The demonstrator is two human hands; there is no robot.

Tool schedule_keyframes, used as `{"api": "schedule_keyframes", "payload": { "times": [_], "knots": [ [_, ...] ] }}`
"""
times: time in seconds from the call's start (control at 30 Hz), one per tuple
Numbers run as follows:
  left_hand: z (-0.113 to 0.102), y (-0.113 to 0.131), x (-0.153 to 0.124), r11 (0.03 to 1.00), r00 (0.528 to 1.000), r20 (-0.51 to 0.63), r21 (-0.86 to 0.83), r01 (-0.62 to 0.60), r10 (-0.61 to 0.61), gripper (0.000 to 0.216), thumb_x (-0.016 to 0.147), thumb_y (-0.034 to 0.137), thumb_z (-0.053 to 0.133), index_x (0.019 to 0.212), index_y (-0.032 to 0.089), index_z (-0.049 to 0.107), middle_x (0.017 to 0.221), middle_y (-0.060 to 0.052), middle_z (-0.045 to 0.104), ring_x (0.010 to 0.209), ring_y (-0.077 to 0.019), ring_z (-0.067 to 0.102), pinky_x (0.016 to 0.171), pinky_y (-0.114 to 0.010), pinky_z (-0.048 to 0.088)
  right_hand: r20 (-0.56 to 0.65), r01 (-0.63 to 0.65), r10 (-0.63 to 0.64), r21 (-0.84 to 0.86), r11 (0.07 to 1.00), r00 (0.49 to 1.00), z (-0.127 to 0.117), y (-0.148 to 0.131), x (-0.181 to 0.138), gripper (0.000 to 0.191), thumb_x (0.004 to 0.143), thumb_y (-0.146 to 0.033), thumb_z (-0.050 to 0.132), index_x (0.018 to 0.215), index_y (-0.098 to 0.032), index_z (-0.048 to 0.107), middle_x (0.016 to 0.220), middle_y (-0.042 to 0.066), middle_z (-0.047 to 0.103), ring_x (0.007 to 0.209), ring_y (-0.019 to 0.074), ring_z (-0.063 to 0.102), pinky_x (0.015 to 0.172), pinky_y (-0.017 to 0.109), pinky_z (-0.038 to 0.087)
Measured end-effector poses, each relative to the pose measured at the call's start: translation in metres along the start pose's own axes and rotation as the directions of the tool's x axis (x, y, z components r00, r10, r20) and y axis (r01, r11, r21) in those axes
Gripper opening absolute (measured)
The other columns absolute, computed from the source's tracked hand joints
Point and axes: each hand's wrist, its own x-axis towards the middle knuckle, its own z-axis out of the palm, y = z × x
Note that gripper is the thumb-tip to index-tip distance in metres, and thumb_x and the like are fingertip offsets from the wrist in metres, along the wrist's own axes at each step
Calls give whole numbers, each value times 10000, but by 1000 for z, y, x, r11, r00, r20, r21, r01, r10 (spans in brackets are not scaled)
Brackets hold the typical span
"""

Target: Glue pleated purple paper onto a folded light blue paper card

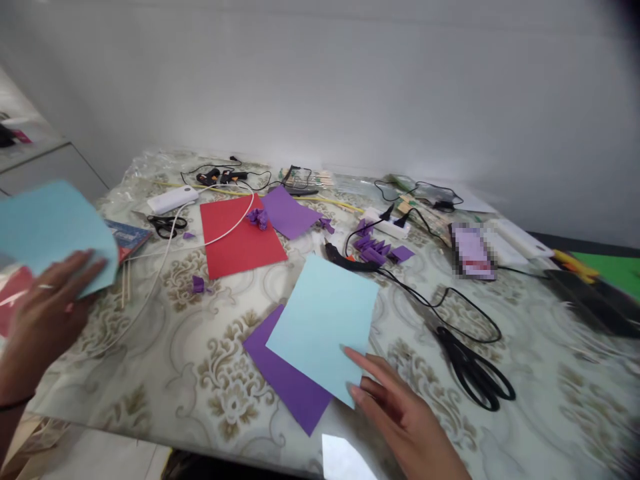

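At the left, my left hand (60, 303) has its fingers over the lower edge of a bent light blue sheet of paper (50, 227), lifted and slightly blurred; its thumb is mostly hidden. My right hand (400, 407) is at the near corner of another light blue sheet (325, 317), index finger and thumb over its face and the other fingers curled. Beneath that sheet a purple sheet (295, 393) sticks out. A black hot glue gun (350, 260) lies just beyond the paper's far edge. Black-handled scissors (473, 370) rest to the right of my right hand.
A red sheet (240, 240) and another purple sheet (290, 212) lie farther back. Folded purple pieces (373, 248) sit near a white power strip (385, 223). Cords cross the table. Smaller scissors (165, 225) lie back left; a phone (473, 252) lies right.
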Motion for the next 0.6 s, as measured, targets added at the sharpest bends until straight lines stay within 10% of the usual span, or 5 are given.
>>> {"api": "schedule_keyframes", "payload": {
  "times": [0.2,0.47,0.6],
  "knots": [
    [28,13,-7,994,950,301,-88,-60,84,701,1107,493,487,1670,553,73,1818,39,96,1629,-438,160,1245,-715,247,-15,17,-17,13,1000,1000,23,12,-14,515,971,-593,658,1383,-286,703,1261,99,628,812,154,689,777,270,656],
    [60,169,14,809,842,367,-574,-130,396,450,1036,390,635,1470,276,604,1524,-111,588,1343,-264,636,1134,-409,549,14,95,-95,-30,995,995,53,25,-34,474,1066,-483,535,1513,-340,597,1227,96,605,647,126,668,542,233,617],
    [81,199,27,769,815,449,-639,6,367,379,996,242,629,1374,231,661,1303,-91,697,1141,-230,701,1017,-371,587,97,234,-216,-236,943,971,45,25,-32,511,1056,-358,578,1565,-350,541,1164,78,661,723,148,731,683,234,651]
  ]
}}
